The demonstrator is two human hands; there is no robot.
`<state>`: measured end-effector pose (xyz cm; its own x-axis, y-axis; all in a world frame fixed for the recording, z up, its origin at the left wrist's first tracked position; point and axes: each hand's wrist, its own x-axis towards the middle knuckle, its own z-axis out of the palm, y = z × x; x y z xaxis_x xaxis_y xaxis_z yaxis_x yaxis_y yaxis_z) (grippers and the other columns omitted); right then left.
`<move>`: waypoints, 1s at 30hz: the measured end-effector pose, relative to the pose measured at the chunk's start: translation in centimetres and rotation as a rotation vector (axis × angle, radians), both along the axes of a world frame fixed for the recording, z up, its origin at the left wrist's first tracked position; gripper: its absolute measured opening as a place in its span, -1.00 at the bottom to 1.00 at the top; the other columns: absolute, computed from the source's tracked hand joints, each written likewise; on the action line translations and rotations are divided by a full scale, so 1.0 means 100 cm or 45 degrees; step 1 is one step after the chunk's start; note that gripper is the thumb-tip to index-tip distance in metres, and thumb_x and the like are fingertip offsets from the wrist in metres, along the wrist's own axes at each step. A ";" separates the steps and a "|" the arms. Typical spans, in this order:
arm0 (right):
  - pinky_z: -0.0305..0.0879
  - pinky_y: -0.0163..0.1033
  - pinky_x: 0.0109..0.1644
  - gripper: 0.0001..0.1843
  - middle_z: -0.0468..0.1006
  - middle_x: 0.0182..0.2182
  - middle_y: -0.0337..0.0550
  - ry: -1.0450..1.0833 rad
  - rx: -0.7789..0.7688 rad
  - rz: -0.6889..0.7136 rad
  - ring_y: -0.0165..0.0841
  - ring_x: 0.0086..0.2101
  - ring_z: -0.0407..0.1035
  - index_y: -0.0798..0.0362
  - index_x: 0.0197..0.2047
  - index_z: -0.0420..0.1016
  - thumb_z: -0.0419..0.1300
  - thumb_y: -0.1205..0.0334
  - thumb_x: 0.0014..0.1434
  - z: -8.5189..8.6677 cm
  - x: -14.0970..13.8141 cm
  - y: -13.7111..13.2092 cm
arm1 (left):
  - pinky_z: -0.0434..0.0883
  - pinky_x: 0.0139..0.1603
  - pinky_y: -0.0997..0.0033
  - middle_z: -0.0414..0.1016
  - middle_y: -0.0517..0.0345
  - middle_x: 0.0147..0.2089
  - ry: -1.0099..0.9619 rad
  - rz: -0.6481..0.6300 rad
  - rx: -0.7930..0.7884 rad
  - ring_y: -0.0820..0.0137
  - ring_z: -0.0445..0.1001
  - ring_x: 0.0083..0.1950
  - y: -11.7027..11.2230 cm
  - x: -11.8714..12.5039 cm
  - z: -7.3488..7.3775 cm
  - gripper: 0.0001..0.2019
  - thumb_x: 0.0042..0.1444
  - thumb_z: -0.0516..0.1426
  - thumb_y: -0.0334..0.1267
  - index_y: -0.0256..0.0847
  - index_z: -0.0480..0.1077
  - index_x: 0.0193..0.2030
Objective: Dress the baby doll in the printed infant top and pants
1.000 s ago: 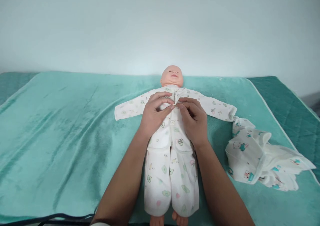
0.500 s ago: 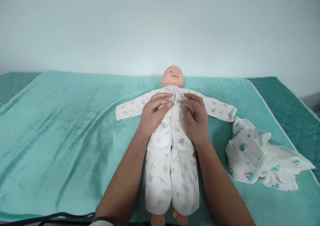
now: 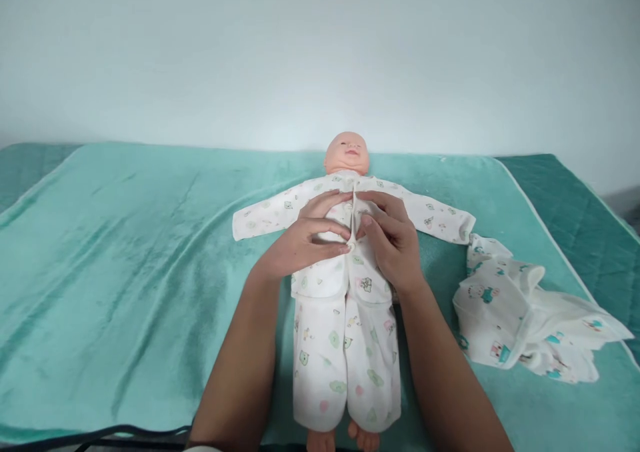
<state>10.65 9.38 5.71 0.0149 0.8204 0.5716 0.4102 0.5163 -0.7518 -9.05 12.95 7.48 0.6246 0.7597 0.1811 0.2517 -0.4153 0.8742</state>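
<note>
**Small button, soft cloth: the pinch could slip**

The left hand (image 3: 305, 242) and right hand (image 3: 395, 249) meet over the chest of a bald plastic baby doll (image 3: 347, 152). The doll lies on its back with arms spread on a teal plush blanket (image 3: 125, 272) that covers the bed. The fingers of both hands are closed on the front edges of the white long-sleeved baby top (image 3: 367, 282) with small animal prints. They pinch the edges together around a small white button (image 3: 351, 246) midway down the opening.

The button is tiny and partly hidden by fingertips, so it could slide out of the pinch. The thin cloth might bunch, or its two edges meet out of line and pucker. A hard tug could shift the light doll or drag the top up off the matching white printed trousers (image 3: 345, 365).

A crumpled heap of white printed baby clothes (image 3: 520, 319) lies to the right, close to one sleeve end. A dark cable (image 3: 100, 433) runs along the near left edge. Neither blocks the hands.
</note>
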 end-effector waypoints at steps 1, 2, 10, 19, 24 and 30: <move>0.25 0.06 0.27 -0.65 0.53 0.09 -0.19 0.000 0.002 0.005 -0.20 0.15 0.34 -0.04 -0.45 0.55 0.13 0.23 0.38 0.000 0.000 0.000 | 0.56 0.12 0.09 0.07 0.29 0.52 0.003 -0.018 -0.040 0.01 -0.17 0.58 0.000 -0.001 0.000 -0.90 0.17 0.27 -0.14 -0.03 0.59 -0.22; 0.25 0.06 0.27 -0.64 0.53 0.10 -0.19 -0.001 0.000 0.003 -0.20 0.15 0.35 -0.04 -0.47 0.55 0.13 0.23 0.37 0.001 0.000 0.000 | 0.60 0.03 0.15 0.05 0.30 0.53 -0.001 -0.029 -0.067 0.01 -0.21 0.59 0.001 -0.002 0.000 -0.90 0.17 0.27 -0.14 -0.03 0.59 -0.22; 0.25 0.07 0.25 -0.61 0.56 0.09 -0.23 -0.024 0.017 0.028 -0.18 0.15 0.36 -0.04 -0.53 0.54 0.16 0.26 0.35 0.002 -0.002 0.000 | 0.48 0.25 0.09 0.19 0.22 0.46 -0.057 0.055 0.004 0.08 -0.03 0.55 0.002 0.002 -0.004 -0.88 0.12 0.32 -0.14 -0.10 0.54 -0.35; 0.28 0.03 0.23 -0.63 0.57 0.07 -0.21 0.014 -0.004 -0.045 -0.21 0.10 0.41 -0.05 -0.50 0.58 0.17 0.26 0.35 0.001 -0.003 -0.001 | 0.11 0.51 -0.06 0.24 0.21 0.45 -0.052 0.066 0.087 0.13 0.07 0.52 0.003 0.002 -0.005 -0.86 0.11 0.33 -0.17 -0.13 0.52 -0.38; 0.27 0.09 0.27 -0.65 0.55 0.13 -0.26 -0.051 -0.010 0.036 -0.17 0.16 0.36 -0.08 -0.47 0.60 0.16 0.23 0.35 0.002 -0.001 -0.001 | 0.43 0.30 0.01 0.17 0.19 0.48 -0.024 0.074 0.005 0.06 0.00 0.54 0.000 0.002 -0.001 -0.90 0.12 0.28 -0.20 -0.14 0.51 -0.37; 0.27 0.14 0.31 -0.65 0.52 0.18 -0.31 -0.087 -0.003 0.110 -0.17 0.21 0.32 -0.11 -0.47 0.62 0.15 0.24 0.35 0.004 0.001 0.000 | 0.61 0.01 0.24 0.14 0.18 0.48 -0.046 0.053 -0.040 0.03 -0.05 0.56 -0.002 0.002 0.001 -0.94 0.10 0.25 -0.29 -0.13 0.49 -0.38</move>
<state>10.74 9.37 6.06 -0.0951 0.8184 0.5667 0.4143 0.5502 -0.7250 -8.82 12.72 7.60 0.5860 0.7904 0.1786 0.2362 -0.3775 0.8954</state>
